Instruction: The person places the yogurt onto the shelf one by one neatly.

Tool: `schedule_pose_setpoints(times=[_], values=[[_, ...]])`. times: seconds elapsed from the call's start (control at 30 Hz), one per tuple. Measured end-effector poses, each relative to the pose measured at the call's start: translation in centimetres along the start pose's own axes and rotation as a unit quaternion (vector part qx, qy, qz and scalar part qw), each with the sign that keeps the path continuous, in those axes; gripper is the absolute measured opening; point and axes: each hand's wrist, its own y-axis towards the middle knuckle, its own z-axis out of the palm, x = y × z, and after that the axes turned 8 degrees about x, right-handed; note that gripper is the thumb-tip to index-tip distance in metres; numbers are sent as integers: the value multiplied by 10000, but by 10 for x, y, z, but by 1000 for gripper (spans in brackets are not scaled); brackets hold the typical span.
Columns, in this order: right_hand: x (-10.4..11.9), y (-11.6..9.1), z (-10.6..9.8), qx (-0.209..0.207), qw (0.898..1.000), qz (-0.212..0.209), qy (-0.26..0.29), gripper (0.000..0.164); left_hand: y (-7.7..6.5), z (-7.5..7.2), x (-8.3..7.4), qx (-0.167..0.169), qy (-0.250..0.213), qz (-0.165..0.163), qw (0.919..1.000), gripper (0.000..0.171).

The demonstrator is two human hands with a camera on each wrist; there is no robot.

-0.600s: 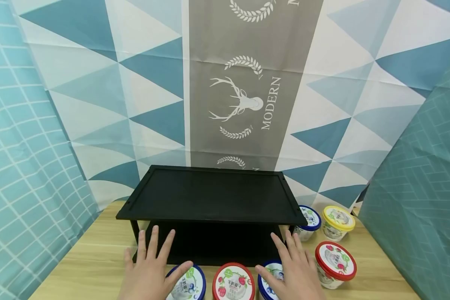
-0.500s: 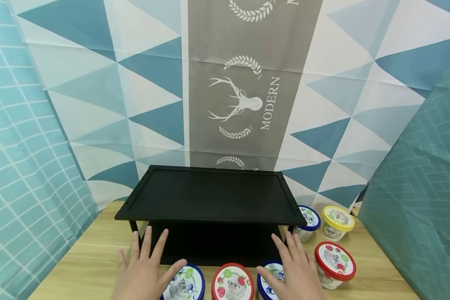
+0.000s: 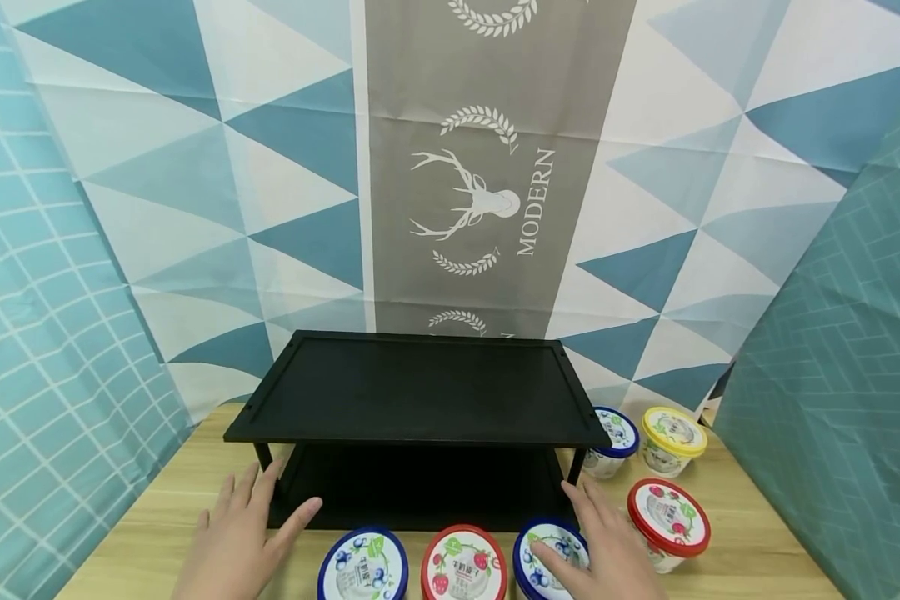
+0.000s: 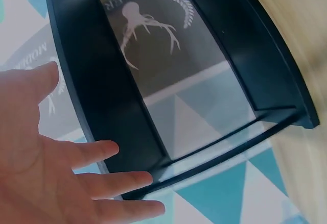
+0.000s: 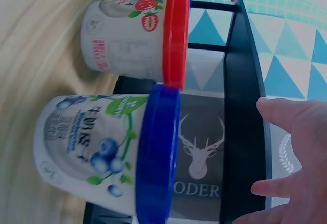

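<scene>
A black two-tier rack [image 3: 427, 387] stands on the table. My left hand [image 3: 236, 537] is by its left front leg, fingers spread and nothing held; in the left wrist view the fingers [image 4: 97, 155] overlap the rack's edge, and contact is unclear. My right hand [image 3: 607, 546] is by the right front leg, fingers extended, its thumb over a blue-lidded yogurt cup [image 3: 537, 533]; the right wrist view shows the hand [image 5: 301, 152] apart from that cup [image 5: 102, 157]. Left of it, in front of the rack, stand a red-lidded cup [image 3: 465, 567] and another blue-lidded cup [image 3: 363, 568].
Right of the rack stand more cups: one blue-lidded [image 3: 615, 437], one yellow-lidded [image 3: 673, 437] and one red-lidded [image 3: 669, 521]. Patterned cloth [image 3: 487, 200] hangs behind, with blue-green cloths at the left [image 3: 60, 333] and right [image 3: 847, 358]. The wooden table [image 3: 157, 508] lies beneath everything.
My left hand has moved left and down, off the left blue-lidded cup, which now shows fully in front. My right hand has shifted slightly right and down. The cups and rack stay in place.
</scene>
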Motion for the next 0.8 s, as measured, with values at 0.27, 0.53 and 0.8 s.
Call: schedule_pose_setpoints(times=[0.27,0.53,0.8], values=[[-16,5,8,518,9984,170,178,96,7,-6,28,-436,-525,190,9975,96],[-27,11,18,870,9934,287,689,96,24,-10,61,-346,-1556,-200,9870,95],[-38,12,28,1164,9833,265,1375,94,36,-3,81,-156,-2266,-233,9736,96]])
